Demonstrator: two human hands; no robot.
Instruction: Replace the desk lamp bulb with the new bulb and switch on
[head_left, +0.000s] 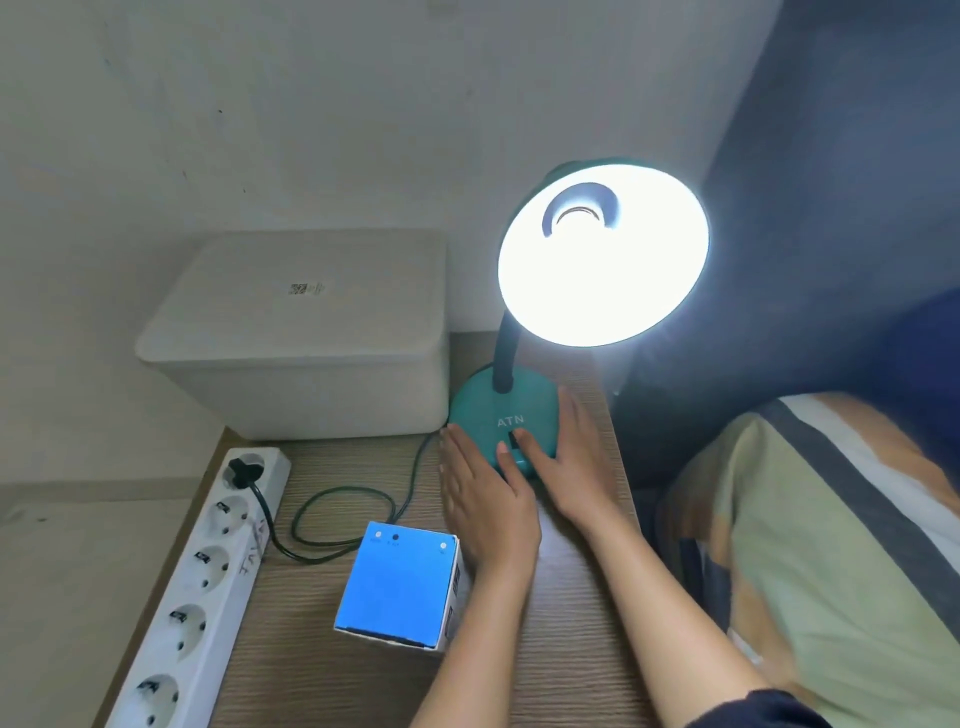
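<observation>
Lamp lit; glare hides the bulb. Both hands, left hand and right hand, rest open-fingered against the base, covering the switch.

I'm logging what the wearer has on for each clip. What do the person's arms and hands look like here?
Both forearms are bare. The left hand and right hand show no gloves, rings, watch or bracelet. A dark sleeve edge shows at the right arm near the bottom of the picture; no left sleeve is in view.
</observation>
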